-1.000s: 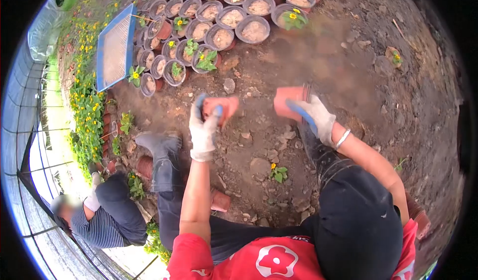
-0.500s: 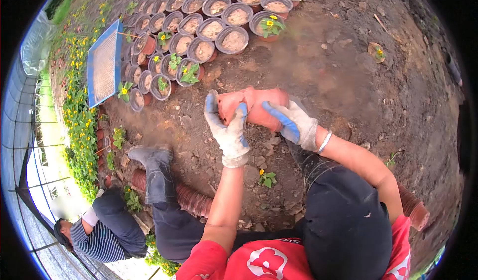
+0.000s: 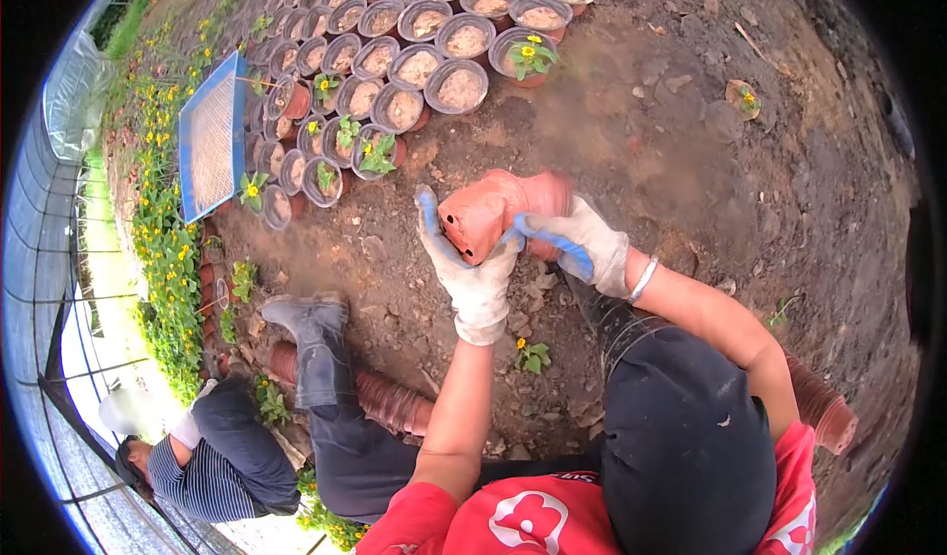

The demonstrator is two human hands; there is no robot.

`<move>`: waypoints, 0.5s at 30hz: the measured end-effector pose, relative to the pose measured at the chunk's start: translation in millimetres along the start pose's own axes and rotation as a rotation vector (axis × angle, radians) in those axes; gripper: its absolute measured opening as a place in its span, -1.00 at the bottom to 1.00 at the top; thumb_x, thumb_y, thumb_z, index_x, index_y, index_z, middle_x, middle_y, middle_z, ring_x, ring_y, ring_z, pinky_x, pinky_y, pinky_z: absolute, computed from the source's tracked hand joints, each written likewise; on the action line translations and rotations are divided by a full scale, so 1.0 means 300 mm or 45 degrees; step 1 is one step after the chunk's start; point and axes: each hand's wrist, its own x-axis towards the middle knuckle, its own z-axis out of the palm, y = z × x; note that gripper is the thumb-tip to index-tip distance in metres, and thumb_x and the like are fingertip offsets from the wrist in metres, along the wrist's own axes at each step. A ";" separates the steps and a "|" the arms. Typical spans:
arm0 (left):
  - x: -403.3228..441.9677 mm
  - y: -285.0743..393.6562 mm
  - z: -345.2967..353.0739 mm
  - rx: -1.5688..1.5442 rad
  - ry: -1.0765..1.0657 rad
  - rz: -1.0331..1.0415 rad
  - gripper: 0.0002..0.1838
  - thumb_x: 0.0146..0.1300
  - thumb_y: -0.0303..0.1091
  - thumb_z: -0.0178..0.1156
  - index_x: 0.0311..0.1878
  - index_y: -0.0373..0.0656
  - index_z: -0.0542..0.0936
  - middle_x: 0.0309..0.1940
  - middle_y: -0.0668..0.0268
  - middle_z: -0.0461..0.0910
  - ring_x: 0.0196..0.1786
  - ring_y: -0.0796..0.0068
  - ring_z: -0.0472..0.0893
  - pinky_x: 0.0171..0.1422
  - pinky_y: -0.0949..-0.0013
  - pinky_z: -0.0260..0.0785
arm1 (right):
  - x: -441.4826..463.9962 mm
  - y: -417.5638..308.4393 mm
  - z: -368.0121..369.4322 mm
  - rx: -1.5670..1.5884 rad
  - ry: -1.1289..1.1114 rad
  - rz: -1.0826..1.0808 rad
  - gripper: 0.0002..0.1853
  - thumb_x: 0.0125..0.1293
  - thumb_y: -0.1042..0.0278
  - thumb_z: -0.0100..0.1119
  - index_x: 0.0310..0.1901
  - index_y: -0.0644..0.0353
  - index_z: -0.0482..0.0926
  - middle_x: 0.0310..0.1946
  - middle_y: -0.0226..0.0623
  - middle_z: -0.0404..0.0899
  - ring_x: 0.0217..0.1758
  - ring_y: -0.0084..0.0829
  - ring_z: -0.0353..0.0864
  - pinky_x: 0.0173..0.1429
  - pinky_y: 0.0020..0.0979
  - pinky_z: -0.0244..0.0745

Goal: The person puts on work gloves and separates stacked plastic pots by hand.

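Two reddish-brown plastic flower pots (image 3: 481, 212) lie end to end in front of me, seemingly fitted into each other. Their surface looks creased, and dark drainage holes show in the base at the left. My left hand (image 3: 469, 269), in a white glove with blue fingers, is wrapped around that base end from below. A matching glove covers my right hand (image 3: 577, 244), which grips the right end of the pots from below. Between my legs a small yellow-flowered seedling (image 3: 533, 356) stands on the soil.
Rows of soil-filled pots (image 3: 463, 89) stand ahead, some with yellow-flowered plants. Beside them leans a blue-framed sieve (image 3: 212, 139). Stacks of nested pots lie near my left leg (image 3: 385, 397) and at my right side (image 3: 824, 407). Another person (image 3: 222, 456) crouches at the left beside flowering plants.
My left hand has shifted slightly right and rolled the left end of the pots, so its base holes now show. The right hand stays almost in place.
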 end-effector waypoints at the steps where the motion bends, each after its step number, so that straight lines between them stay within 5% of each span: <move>1: -0.002 -0.001 0.002 0.065 -0.006 0.040 0.12 -0.19 -0.41 0.56 0.44 -0.25 0.07 0.35 0.16 0.20 0.37 0.31 0.24 0.47 0.24 0.07 | -0.002 0.004 -0.006 0.000 0.001 0.000 -0.67 0.25 0.25 0.33 -0.01 0.19 0.56 -0.19 -0.45 0.61 -0.20 -0.61 0.59 -0.13 -0.51 0.52; 5: -0.005 -0.027 0.010 0.018 0.036 0.030 0.09 -0.18 -0.42 0.53 0.43 -0.24 0.09 0.33 0.17 0.24 0.32 0.28 0.33 0.43 0.23 0.16 | -0.005 -0.004 -0.003 0.119 -0.026 0.009 -0.67 0.22 0.32 0.34 -0.01 0.19 0.57 -0.24 -0.44 0.63 -0.22 -0.60 0.62 -0.14 -0.51 0.55; 7: -0.004 -0.034 0.010 -0.797 0.020 -0.298 0.07 -0.16 -0.40 0.54 0.43 -0.19 0.11 0.34 0.21 0.25 0.31 0.29 0.35 0.39 0.21 0.23 | -0.009 0.005 -0.017 0.263 -0.081 0.044 -0.66 0.21 0.34 0.34 0.01 0.19 0.56 -0.20 -0.41 0.62 -0.17 -0.58 0.62 -0.10 -0.51 0.55; 15: -0.166 -0.093 0.114 -1.226 -0.223 -0.774 -0.25 0.09 -0.30 0.41 0.34 -0.13 0.28 0.16 0.32 0.44 0.21 0.38 0.46 0.32 0.27 0.32 | -0.035 -0.020 0.000 0.371 -0.142 0.175 -0.58 0.25 0.45 0.25 0.15 0.24 0.45 -0.07 -0.33 0.60 -0.02 -0.48 0.60 0.00 -0.42 0.55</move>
